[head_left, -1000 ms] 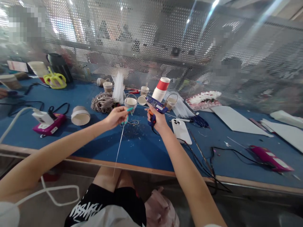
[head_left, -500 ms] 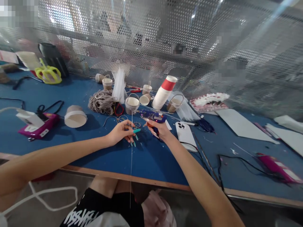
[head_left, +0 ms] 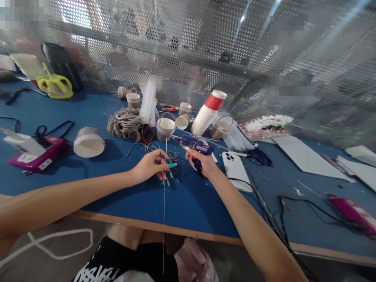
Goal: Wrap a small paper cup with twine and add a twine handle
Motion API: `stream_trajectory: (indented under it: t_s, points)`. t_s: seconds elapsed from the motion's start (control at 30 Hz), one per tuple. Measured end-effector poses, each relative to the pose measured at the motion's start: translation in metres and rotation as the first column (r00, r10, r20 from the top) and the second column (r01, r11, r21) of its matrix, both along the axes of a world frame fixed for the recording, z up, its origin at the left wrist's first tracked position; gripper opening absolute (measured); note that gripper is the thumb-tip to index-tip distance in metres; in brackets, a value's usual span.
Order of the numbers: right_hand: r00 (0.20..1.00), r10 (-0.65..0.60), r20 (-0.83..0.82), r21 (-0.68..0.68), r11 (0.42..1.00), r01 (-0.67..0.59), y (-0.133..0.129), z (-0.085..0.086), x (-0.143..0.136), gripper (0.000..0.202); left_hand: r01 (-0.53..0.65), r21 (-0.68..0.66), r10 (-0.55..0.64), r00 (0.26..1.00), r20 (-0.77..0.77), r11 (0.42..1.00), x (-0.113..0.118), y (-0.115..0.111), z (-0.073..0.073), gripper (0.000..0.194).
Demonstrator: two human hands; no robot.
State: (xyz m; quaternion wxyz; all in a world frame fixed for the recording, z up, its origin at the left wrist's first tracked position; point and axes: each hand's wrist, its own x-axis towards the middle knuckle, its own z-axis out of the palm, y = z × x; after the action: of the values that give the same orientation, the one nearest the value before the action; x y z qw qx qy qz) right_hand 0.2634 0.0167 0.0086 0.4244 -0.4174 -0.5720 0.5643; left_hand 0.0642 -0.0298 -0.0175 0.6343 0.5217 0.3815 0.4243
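Note:
Near the middle of the table, my left hand (head_left: 154, 167) is closed with fingers bent around a thin, pale wire (head_left: 164, 211). The wire runs upright from above the fingers down past the table edge toward my lap. My right hand (head_left: 202, 161) grips a blue glue gun (head_left: 195, 144), its nozzle pointing left, close to the wire's upper end; I cannot tell whether they touch. Behind the nozzle stands a small cord-wrapped cup with a handle (head_left: 166, 128). Loops of grey cord (head_left: 152, 147) lie just beyond my left hand.
Farther back are a bundle of grey cord (head_left: 125, 124), red-handled scissors (head_left: 148, 134) and a leaning stack of paper cups (head_left: 205, 115). A white phone (head_left: 236, 170) lies right of the glue gun. A wrapped cup (head_left: 89, 143) sits at left; black cables cross the right side.
The view has shifted slightly, so objects at the sides sit farther outward. Both hands keep their holds, with the glue gun still close to the wire's top.

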Motion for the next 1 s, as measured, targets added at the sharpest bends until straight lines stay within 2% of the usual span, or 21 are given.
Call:
stream_trajectory:
  t_s: [0.33,0.7,1.0]
  points:
    - [0.998,-0.017,0.06,0.044,0.999,0.014,-0.0006,-0.0061,-0.0022,0.027,0.019,0.011,-0.019,0.999,-0.031,1.0,0.0002,0.0012,0.0004,0.029]
    - [0.994,-0.104,0.025,-0.027,0.994,0.105,0.001,-0.0103,-0.0033,0.023,0.01,0.008,-0.01,1.0,-0.023,1.0,0.0007,0.0022,-0.0019,0.031]
    - [0.995,-0.09,0.038,-0.022,0.996,0.091,0.0005,-0.0101,-0.0037,0.021,0.018,0.025,-0.017,0.999,-0.045,1.0,0.001,0.0022,-0.0022,0.027]
